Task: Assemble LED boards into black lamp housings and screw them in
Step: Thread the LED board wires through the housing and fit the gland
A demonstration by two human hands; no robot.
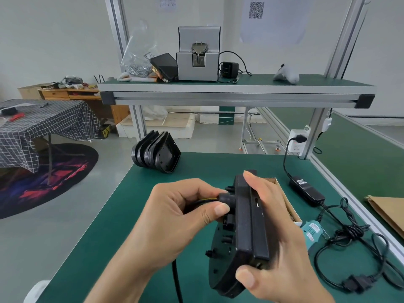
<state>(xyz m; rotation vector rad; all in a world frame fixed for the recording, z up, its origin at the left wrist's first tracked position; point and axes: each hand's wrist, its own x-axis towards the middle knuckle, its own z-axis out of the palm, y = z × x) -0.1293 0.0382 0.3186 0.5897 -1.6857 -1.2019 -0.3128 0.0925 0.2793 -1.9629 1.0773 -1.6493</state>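
Both hands up over the tabletop (153,193): right hand (282,232) clamps the black lamp housing (244,232) edge-on, left hand (175,215) pinches its cable gland (226,199). Looks like cable seating; next, lay it flat for the LED board.

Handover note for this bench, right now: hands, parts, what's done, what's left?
Right hand grips the black lamp housing on edge above the green mat.
Left hand pinches the black cable gland on the housing's side; cable hangs below.
Spare housings stacked at the mat's far left; electric screwdriver lies behind the right hand, beside an open cardboard box.
Done: cannot tell; no LED board visible.
Left: seat board, drive screws, likely repeat for the stack.
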